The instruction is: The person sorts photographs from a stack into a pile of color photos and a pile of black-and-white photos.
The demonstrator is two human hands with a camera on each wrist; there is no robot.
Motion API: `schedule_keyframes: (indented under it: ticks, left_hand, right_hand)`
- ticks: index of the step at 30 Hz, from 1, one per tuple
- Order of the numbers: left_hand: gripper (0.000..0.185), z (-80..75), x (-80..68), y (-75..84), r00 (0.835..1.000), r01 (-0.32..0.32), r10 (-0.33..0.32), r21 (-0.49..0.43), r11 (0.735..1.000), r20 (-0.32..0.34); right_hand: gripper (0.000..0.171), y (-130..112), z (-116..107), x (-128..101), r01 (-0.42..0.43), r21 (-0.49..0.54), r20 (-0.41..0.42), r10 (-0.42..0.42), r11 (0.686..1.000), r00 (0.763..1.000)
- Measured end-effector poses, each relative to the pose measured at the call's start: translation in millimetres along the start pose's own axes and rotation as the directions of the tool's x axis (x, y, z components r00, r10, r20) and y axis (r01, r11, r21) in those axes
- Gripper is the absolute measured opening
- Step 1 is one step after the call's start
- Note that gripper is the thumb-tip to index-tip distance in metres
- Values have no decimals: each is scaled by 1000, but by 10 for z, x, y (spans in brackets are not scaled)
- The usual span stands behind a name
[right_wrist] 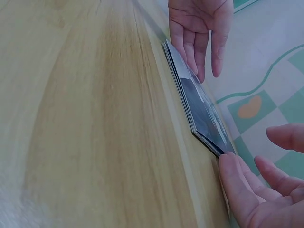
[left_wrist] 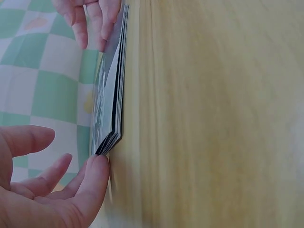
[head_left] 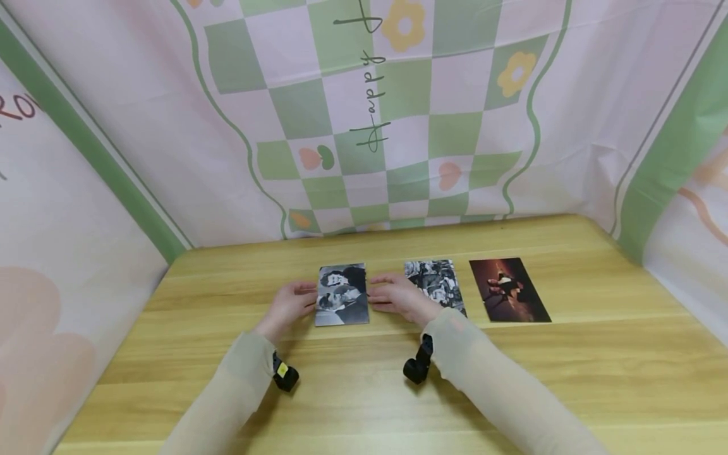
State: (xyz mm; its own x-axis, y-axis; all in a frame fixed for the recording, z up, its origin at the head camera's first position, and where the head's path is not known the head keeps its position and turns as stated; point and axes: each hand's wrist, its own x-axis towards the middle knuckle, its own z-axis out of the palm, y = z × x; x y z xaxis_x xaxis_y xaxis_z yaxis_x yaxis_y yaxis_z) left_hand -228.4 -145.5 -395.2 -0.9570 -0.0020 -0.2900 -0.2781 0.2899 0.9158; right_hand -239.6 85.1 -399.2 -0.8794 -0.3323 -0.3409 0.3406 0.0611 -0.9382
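Observation:
A small stack of photo cards (head_left: 342, 296) lies flat on the table, its top card a black-and-white picture of two people. In the left wrist view the stack (left_wrist: 113, 90) shows several layered edges. My left hand (head_left: 290, 306) touches its left edge with fairly straight fingertips, thumb held apart. On the opposite side my right hand (head_left: 400, 297) has its fingers extended against or close by the right edge. Below the right hand and wrist lies a black-and-white crowd photo (head_left: 436, 281), partly covered. In the right wrist view the stack (right_wrist: 197, 104) sits between both hands.
Farther right on the wooden table (head_left: 352, 398) lies a dark reddish photo card (head_left: 509, 289). A checkered cloth (head_left: 370, 126) hangs behind the table's back edge. Black wrist cameras (head_left: 418, 363) hang below both sleeves.

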Motion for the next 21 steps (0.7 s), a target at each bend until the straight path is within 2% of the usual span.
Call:
schedule_keyframes:
  ticks: [14,19,21]
  left_hand:
    - [37,-28,-34,23,1000,13,-13,-30,999,13]
    - [36,-26,-28,21,1000,18,-18,-26,999,5]
    - [37,-29,-29,8,1000,-2,2,1,1000,3]
  right_hand:
    - [42,10,23,6,15,16,-18,-14,1000,1000]
    - [42,20,29,23,17,29,-17,-16,999,1000]
    - [42,22,38,28,11,42,-24,-10,999,1000]
